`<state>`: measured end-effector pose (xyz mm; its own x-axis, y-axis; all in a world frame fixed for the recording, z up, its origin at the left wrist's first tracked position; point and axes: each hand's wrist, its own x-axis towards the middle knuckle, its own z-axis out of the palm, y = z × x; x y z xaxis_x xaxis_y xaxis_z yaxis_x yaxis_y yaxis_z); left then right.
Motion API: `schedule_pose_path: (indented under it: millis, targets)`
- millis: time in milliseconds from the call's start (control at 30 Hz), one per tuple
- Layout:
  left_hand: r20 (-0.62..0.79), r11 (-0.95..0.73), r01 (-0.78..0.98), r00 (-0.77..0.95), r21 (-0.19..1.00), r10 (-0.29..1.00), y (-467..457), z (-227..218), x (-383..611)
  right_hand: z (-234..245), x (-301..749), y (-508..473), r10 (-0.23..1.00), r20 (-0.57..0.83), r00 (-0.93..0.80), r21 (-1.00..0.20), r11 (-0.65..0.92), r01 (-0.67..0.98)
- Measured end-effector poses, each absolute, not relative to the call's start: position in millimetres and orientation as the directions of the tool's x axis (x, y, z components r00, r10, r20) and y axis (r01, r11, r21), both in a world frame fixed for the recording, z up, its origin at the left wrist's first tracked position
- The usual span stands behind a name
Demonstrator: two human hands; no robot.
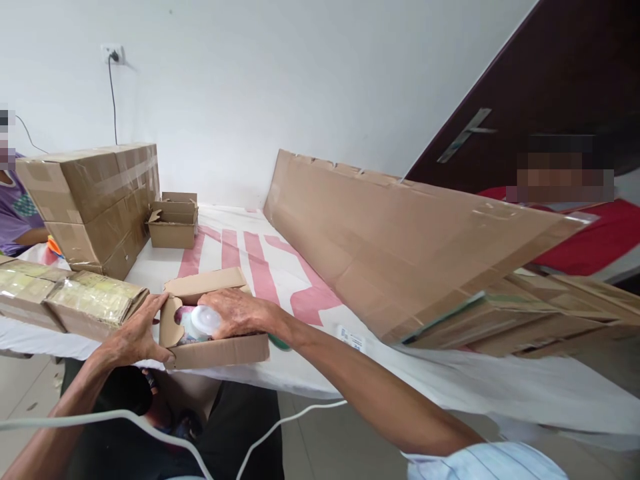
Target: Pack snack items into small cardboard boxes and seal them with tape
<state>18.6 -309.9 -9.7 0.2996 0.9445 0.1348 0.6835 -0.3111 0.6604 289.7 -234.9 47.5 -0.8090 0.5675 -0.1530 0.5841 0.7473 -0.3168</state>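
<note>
On the near edge of the table lies an open cardboard box (220, 353), its flaps spread. Inside it is a bottle (206, 321) with a rounded white cap and a patterned, colourful label or wrapping at its left. My right hand (240, 312) reaches into the box and is closed round the bottle; the fingertips are partly hidden. My left hand (131, 337) grips the box's left end, thumb at the near corner and fingers at the far one. A green rounded thing (279, 343) shows partly under my right wrist.
Taped cartons (95, 200) are stacked at the back left, with more cartons (95, 300) left of my hand. A small open box (173, 223) stands beside the stack. A large cardboard sheet (400, 247) leans at right, near flattened cardboard (540, 313). Other people sit at both sides.
</note>
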Motion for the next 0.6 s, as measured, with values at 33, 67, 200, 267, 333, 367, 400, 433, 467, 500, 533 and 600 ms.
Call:
schedule_pose_path:
  millis: [33, 67, 200, 267, 333, 367, 400, 433, 467, 500, 533, 600]
  targets:
    - [0.137, -0.313, 0.694, 0.298, 0.648, 0.945, -309.8, -6.1, 19.4, 49.1, 290.5, -234.6, 0.572, -0.148, -0.807, -0.329, 0.741, 0.585]
    - [0.14, -0.318, 0.707, 0.3, 0.632, 0.944, -309.8, -2.9, 20.3, 50.5, 291.3, -234.3, 0.576, -0.14, -0.805, -0.342, 0.735, 0.585]
    - [0.136, -0.34, 0.763, 0.32, 0.549, 0.938, -309.7, 2.4, 22.4, 56.4, 293.6, -233.4, 0.557, -0.135, -0.819, -0.4, 0.726, 0.559]
    - [0.113, -0.337, 0.788, 0.327, 0.516, 0.938, -308.9, -0.3, 22.2, 60.2, 294.1, -232.9, 0.54, -0.128, -0.832, -0.422, 0.73, 0.538]
    - [0.088, -0.324, 0.803, 0.325, 0.501, 0.942, -307.8, -4.3, 21.3, 64.4, 294.3, -232.2, 0.522, -0.125, -0.843, -0.437, 0.734, 0.519]
    - [0.077, -0.315, 0.807, 0.321, 0.499, 0.944, -307.1, -5.9, 20.7, 66.5, 294.4, -231.7, 0.518, -0.127, -0.846, -0.438, 0.736, 0.517]
    - [0.063, -0.305, 0.81, 0.317, 0.501, 0.946, -306.5, -7.0, 20.1, 68.6, 294.6, -231.2, 0.515, -0.135, -0.847, -0.435, 0.737, 0.517]
    - [0.045, -0.293, 0.812, 0.314, 0.505, 0.948, -305.9, -7.5, 19.5, 70.7, 294.9, -230.6, 0.513, -0.146, -0.846, -0.429, 0.737, 0.522]
    - [0.025, -0.278, 0.815, 0.308, 0.509, 0.951, -305.3, -7.3, 18.9, 72.8, 295.6, -230.0, 0.517, -0.154, -0.842, -0.419, 0.737, 0.53]
    - [0.005, -0.264, 0.817, 0.305, 0.512, 0.952, -304.7, -6.8, 18.1, 75.1, 296.5, -229.4, 0.522, -0.16, -0.838, -0.411, 0.736, 0.538]
    - [-0.011, -0.255, 0.819, 0.303, 0.514, 0.953, -303.9, -6.1, 17.3, 77.7, 297.8, -228.7, 0.527, -0.162, -0.834, -0.409, 0.734, 0.543]
    - [-0.013, -0.254, 0.818, 0.303, 0.516, 0.953, -302.0, -5.6, 15.3, 84.1, 301.5, -227.2, 0.534, -0.148, -0.832, -0.41, 0.733, 0.543]
